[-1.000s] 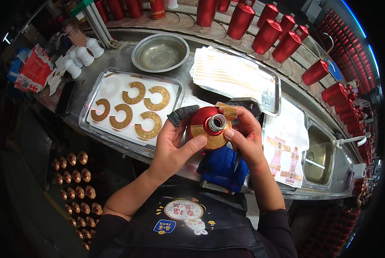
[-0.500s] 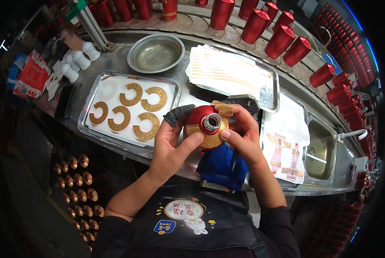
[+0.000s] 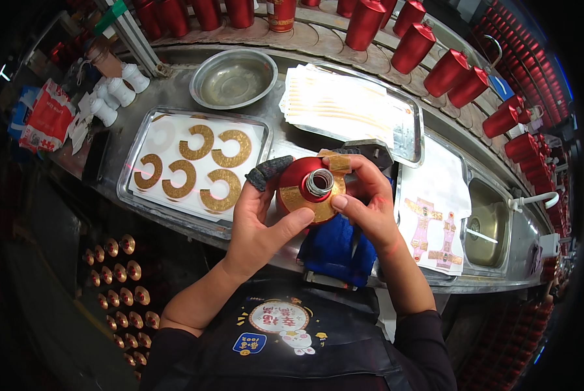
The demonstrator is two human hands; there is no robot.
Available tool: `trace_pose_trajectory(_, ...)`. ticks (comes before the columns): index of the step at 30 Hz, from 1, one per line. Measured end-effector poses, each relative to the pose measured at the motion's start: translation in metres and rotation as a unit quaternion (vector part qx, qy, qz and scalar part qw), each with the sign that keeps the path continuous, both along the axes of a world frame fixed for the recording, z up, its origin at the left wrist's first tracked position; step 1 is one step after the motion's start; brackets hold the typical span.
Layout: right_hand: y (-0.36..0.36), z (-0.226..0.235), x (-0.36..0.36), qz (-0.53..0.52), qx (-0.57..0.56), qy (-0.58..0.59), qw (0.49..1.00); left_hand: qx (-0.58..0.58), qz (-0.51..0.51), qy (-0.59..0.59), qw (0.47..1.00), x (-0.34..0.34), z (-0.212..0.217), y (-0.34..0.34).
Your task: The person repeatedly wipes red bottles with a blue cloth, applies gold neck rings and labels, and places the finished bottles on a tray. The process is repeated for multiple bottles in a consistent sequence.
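Between both hands is a red metallic bottle (image 3: 294, 173), its bare threaded neck pointing up toward me. A gold C-shaped decal (image 3: 316, 212) lies over its shoulder around the neck. My left hand (image 3: 260, 218) grips the bottle's left side, thumb pressed on the decal's left part. A dark wrap covers one of its fingers. My right hand (image 3: 372, 207) holds the right side, with its thumb on the decal's right part. Gold-brown tape or wrap (image 3: 337, 162) is around a right fingertip. Under the bottle a blue cloth (image 3: 336, 255) shows; the bottle's lower body is hidden.
A tray (image 3: 130, 171) to the left bears several gold C-shaped decals (image 3: 227, 190) on white sheet. Behind stand a metal bowl (image 3: 233, 78) and a tray of white sheets (image 3: 334, 104). Red bottles (image 3: 414, 47) line a conveyor (image 3: 318, 49). A sink (image 3: 486, 225) is at right.
The red bottles on the conveyor have moved to the right. My hands and the held bottle have shifted only very slightly in the picture, with the same grip.
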State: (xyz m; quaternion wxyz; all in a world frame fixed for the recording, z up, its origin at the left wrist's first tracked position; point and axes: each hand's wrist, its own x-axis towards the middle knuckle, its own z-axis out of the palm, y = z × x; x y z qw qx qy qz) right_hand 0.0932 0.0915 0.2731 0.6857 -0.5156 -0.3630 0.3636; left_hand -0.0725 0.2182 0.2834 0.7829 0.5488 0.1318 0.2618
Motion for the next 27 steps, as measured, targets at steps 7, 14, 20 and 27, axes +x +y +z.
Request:
trace_pose_trajectory(7, 0.002, -0.001, 0.0, 0.0, 0.005, -0.009, 1.0, 0.016, 0.003, 0.015, 1.0, 0.0, 0.0, 0.0)
trace_pose_trajectory(14, 0.003, 0.007, 0.0, -0.003, 0.007, -0.019, 1.0, 0.025, 0.004, 0.002, 1.0, 0.0, -0.006, 0.001)
trace_pose_trajectory(20, 0.002, 0.007, -0.003, 0.001, 0.018, -0.013, 1.0, 0.244, 0.137, -0.011, 0.96, -0.01, -0.017, -0.01)
trace_pose_trajectory(27, 0.002, 0.005, -0.003, 0.0, -0.001, -0.05, 0.999, 0.352, 0.165, -0.026, 0.921, -0.015, -0.033, -0.011)
